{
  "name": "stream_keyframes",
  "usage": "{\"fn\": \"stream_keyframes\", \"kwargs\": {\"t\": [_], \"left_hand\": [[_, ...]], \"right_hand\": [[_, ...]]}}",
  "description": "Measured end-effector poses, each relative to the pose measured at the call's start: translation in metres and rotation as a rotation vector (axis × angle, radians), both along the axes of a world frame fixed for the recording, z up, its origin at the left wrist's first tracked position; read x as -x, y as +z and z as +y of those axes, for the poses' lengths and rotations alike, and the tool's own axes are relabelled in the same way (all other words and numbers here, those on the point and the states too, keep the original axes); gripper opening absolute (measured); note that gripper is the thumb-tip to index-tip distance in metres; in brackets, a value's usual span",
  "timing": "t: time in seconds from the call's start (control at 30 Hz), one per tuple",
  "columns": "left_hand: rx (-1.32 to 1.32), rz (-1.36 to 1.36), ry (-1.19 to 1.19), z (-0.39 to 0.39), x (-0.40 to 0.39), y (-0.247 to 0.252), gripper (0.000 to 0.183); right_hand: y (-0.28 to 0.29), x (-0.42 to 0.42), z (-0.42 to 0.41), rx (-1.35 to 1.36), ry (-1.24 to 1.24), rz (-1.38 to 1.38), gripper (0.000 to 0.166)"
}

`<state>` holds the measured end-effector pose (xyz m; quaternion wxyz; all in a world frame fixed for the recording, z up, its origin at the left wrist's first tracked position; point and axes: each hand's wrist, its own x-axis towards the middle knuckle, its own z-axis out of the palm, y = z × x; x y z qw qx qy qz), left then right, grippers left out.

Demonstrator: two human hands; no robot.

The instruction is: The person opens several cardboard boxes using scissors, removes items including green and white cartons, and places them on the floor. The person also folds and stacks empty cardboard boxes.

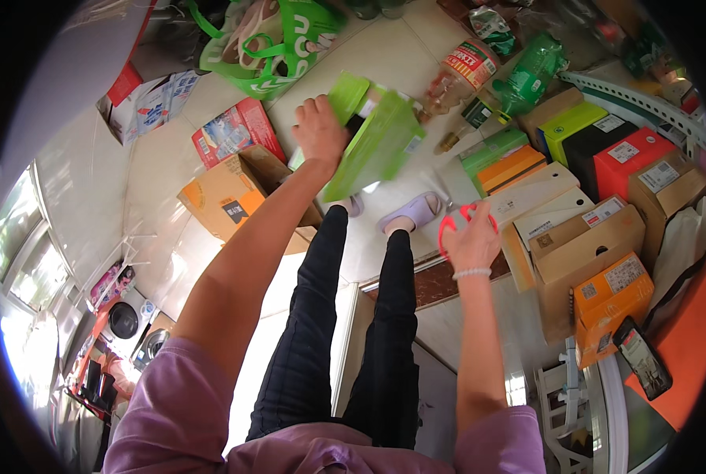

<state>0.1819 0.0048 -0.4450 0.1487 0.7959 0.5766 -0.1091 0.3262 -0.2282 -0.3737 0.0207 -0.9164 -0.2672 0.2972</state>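
Note:
My left hand [319, 131] grips the edge of a bright green cardboard box [382, 142], whose flap stands up and which looks slightly blurred. A dark gap shows between the flap and the body of the box. At the right, my right hand [473, 237] holds scissors with red handles [448, 234]; their blades point up and left, blurred, above the floor near my lilac slipper [412, 211]. The scissors are apart from the green box. An open brown carton [222, 192] stands below my left hand, partly behind my forearm.
Stacked shoe-type boxes [590, 237] fill the right side, with a phone [643, 358] beside them. A large plastic bottle [459, 77] and a green bottle [530, 77] lie at the upper right. A green bag [270, 53] and a red box [240, 131] are at the upper left.

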Motion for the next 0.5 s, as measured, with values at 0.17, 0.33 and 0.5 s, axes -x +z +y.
{"fn": "stream_keyframes", "kwargs": {"t": [0.17, 0.33, 0.5], "left_hand": [[0.402, 0.157, -0.065, 0.0, -0.046, 0.019, 0.082], [0.491, 0.224, -0.157, -0.008, -0.085, 0.021, 0.101], [0.516, 0.271, -0.195, -0.012, -0.115, 0.028, 0.103]], "right_hand": [[0.037, 0.058, -0.017, 0.024, 0.22, 0.161, 0.051], [0.031, 0.06, -0.013, -0.007, 0.199, 0.021, 0.039], [0.024, 0.029, -0.007, 0.01, 0.202, -0.027, 0.041]]}}
